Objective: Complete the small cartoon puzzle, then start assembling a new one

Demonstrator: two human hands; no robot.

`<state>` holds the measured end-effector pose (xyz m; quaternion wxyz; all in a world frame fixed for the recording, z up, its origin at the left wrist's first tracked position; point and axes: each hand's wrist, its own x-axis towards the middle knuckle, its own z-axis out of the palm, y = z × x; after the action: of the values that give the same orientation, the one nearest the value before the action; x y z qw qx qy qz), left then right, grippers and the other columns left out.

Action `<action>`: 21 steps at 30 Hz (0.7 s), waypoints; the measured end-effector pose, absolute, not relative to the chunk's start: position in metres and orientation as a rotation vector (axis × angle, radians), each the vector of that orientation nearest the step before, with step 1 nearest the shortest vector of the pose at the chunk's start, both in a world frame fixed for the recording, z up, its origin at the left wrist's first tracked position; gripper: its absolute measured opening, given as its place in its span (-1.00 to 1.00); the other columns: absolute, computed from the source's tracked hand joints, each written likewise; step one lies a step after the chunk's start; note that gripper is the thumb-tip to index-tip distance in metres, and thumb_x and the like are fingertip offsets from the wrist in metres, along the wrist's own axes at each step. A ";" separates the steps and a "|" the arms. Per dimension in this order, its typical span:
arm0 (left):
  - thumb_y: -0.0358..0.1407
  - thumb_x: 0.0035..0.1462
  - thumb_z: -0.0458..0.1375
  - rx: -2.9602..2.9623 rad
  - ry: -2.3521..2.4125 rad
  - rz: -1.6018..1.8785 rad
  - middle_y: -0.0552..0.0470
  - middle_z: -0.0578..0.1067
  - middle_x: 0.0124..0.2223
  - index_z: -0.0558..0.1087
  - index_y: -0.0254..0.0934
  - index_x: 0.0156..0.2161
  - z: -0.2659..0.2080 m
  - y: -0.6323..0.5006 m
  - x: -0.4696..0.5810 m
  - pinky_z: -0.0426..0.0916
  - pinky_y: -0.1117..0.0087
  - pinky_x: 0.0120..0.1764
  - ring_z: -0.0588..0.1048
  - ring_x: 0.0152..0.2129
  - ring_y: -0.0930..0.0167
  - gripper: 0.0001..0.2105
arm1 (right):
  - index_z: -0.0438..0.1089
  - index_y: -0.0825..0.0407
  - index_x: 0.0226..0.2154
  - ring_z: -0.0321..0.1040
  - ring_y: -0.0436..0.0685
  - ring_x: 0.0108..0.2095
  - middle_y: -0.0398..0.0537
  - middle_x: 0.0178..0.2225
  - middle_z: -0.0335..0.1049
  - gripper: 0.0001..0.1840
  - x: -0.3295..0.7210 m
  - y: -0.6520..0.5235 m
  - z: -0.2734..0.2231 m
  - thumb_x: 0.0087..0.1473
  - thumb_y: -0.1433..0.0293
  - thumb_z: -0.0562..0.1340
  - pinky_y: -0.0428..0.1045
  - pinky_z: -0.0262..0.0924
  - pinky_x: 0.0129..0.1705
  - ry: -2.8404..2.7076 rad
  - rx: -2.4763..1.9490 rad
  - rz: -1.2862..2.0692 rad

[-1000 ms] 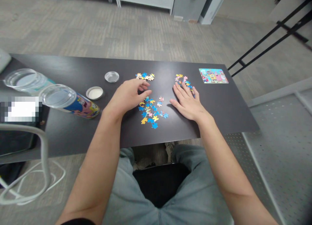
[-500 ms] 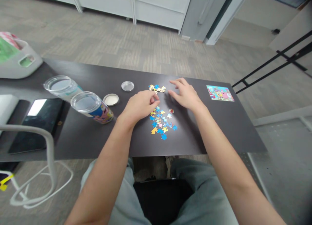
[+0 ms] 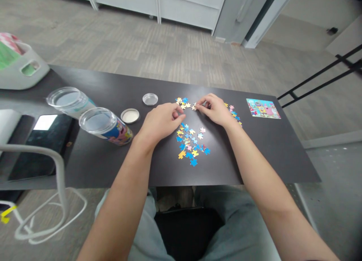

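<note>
No readable text, no legible labels or brands, no numbers, no signs

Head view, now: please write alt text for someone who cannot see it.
A right hand touches a jigsaw piece on a dark table; the left hand is beside loose jigsaw pieces. A cartoon picture card lies at right, two clear canisters at left.

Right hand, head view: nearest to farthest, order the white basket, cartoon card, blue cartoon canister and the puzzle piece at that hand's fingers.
1. Puzzle piece: just left of the right hand.
2. Cartoon card: right side.
3. Blue cartoon canister: past the left hand.
4. White basket: far left.
</note>
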<state>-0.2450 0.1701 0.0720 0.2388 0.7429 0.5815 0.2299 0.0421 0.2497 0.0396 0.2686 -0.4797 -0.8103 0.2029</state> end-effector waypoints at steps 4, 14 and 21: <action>-0.19 0.51 0.40 2.023 1.589 0.653 -0.05 0.83 -0.10 0.78 -0.10 0.03 0.071 0.170 -0.245 0.51 0.14 -0.14 0.72 -0.21 0.17 -0.87 | 0.88 -0.09 0.03 0.39 0.19 -0.28 -0.03 -0.13 0.64 -0.74 0.050 0.251 0.044 0.49 0.16 0.50 0.15 0.43 -0.07 -2.127 -1.216 0.664; -0.21 0.50 0.42 2.005 1.580 0.706 -0.03 0.75 -0.13 0.79 -0.11 0.03 0.070 0.171 -0.243 0.50 0.15 -0.14 0.65 -0.23 0.21 -0.88 | 0.87 -0.09 0.11 0.35 0.13 -0.33 -0.01 0.01 0.74 -0.66 0.070 0.252 0.057 0.38 0.31 0.44 0.13 0.45 -0.09 -2.355 -1.213 0.673; -0.24 0.62 0.37 2.143 1.571 0.564 -0.15 0.57 0.29 0.83 -0.01 0.43 0.069 0.152 -0.221 0.65 0.08 0.09 0.72 -0.03 0.15 -0.59 | 0.86 -0.12 0.36 0.60 0.28 -0.12 0.07 0.06 0.71 -0.56 0.055 0.247 0.051 0.59 0.30 0.42 0.22 0.58 0.15 -2.413 -1.260 0.499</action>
<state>-0.2211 0.1518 0.0691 0.2110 0.7713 0.5652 0.2029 0.0547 0.2466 0.0511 0.1857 -0.4474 -0.8567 0.1770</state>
